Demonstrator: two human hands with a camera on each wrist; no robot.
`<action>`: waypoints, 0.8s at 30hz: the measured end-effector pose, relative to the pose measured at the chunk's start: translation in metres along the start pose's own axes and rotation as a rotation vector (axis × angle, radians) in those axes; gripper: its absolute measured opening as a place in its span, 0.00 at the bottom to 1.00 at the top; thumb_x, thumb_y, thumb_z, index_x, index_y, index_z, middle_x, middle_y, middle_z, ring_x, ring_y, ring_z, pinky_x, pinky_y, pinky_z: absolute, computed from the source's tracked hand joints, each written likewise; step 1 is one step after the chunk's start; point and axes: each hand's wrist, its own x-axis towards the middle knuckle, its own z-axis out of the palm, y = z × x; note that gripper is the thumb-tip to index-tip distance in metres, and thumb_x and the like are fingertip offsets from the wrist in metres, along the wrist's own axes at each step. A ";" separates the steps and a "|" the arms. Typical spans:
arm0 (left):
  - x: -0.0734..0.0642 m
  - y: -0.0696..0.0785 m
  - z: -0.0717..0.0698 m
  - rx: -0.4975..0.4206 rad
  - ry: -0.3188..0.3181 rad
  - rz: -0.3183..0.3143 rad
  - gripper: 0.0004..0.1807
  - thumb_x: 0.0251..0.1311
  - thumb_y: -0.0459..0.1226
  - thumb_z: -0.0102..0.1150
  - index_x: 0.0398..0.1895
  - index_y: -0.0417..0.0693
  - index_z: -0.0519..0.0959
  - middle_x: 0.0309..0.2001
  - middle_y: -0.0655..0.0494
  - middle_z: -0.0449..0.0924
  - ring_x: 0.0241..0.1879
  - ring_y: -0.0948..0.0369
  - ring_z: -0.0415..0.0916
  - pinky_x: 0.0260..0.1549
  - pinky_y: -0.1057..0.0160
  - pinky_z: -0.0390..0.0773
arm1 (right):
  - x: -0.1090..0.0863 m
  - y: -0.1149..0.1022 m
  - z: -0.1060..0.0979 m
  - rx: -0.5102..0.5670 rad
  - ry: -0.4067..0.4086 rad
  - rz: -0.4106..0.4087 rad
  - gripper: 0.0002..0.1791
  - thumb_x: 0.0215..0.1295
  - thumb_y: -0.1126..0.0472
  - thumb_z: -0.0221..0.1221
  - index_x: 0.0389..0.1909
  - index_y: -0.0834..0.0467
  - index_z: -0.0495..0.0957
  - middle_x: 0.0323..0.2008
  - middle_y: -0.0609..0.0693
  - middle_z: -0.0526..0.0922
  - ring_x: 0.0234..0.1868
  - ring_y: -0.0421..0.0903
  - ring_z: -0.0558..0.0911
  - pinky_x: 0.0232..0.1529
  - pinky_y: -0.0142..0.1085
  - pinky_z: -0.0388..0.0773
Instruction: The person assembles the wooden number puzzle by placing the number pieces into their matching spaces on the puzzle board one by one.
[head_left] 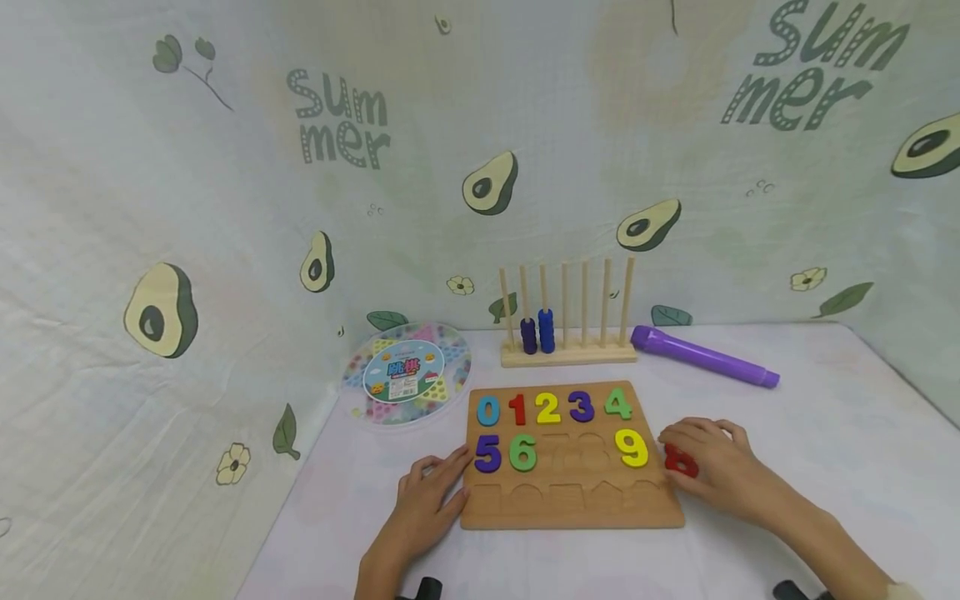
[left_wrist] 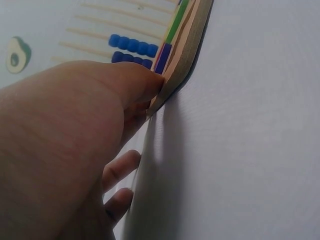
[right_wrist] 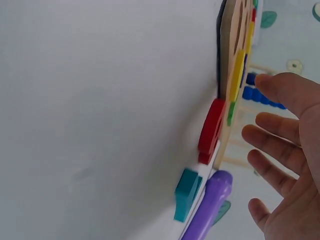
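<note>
A wooden number board (head_left: 570,512) lies flat, holding colored digits 0 through 6 and a yellow 9 (head_left: 632,448). My left hand (head_left: 427,504) touches the board's left edge with thumb and fingertips. At the right edge, my right hand (head_left: 712,467) hovers over a red number 8 (head_left: 684,463), partly covering it. In the right wrist view, the fingers of this hand (right_wrist: 285,155) are spread and grip nothing. The red 8 (right_wrist: 211,127) sits against the board's side there, with a teal piece (right_wrist: 186,192) close by, hidden in the head view.
Behind the board stands a wooden peg rack (head_left: 570,358) with dark and bright blue beads on two pegs. A purple stick (head_left: 705,357) lies to its right. At the back left is a round packaged board game (head_left: 405,375). Printed cloth (head_left: 525,125) hangs behind the table.
</note>
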 end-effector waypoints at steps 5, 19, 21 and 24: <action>0.001 0.000 0.000 -0.002 -0.005 -0.002 0.29 0.73 0.48 0.52 0.75 0.61 0.65 0.74 0.66 0.62 0.64 0.53 0.59 0.54 0.42 0.59 | -0.007 0.011 -0.002 -0.029 -0.005 0.032 0.31 0.52 0.50 0.75 0.56 0.57 0.80 0.56 0.55 0.81 0.59 0.60 0.71 0.54 0.64 0.55; 0.001 0.001 -0.003 -0.004 -0.009 -0.007 0.29 0.72 0.47 0.53 0.75 0.62 0.65 0.74 0.67 0.61 0.64 0.53 0.59 0.54 0.41 0.59 | -0.016 0.030 -0.010 -0.074 -0.068 0.133 0.35 0.50 0.46 0.75 0.56 0.58 0.80 0.55 0.59 0.80 0.59 0.64 0.70 0.54 0.69 0.53; 0.001 0.001 -0.003 -0.004 -0.005 -0.001 0.29 0.72 0.47 0.53 0.75 0.62 0.65 0.74 0.66 0.62 0.63 0.53 0.59 0.54 0.41 0.59 | -0.018 0.033 -0.011 -0.073 -0.067 0.137 0.35 0.49 0.46 0.76 0.56 0.58 0.80 0.55 0.59 0.80 0.59 0.64 0.70 0.54 0.69 0.53; 0.000 0.001 -0.002 0.004 -0.001 0.007 0.29 0.72 0.47 0.53 0.75 0.61 0.66 0.74 0.66 0.62 0.63 0.53 0.59 0.54 0.42 0.59 | -0.022 0.038 -0.011 -0.060 -0.069 0.141 0.34 0.48 0.46 0.76 0.55 0.58 0.80 0.54 0.59 0.81 0.58 0.64 0.69 0.53 0.69 0.53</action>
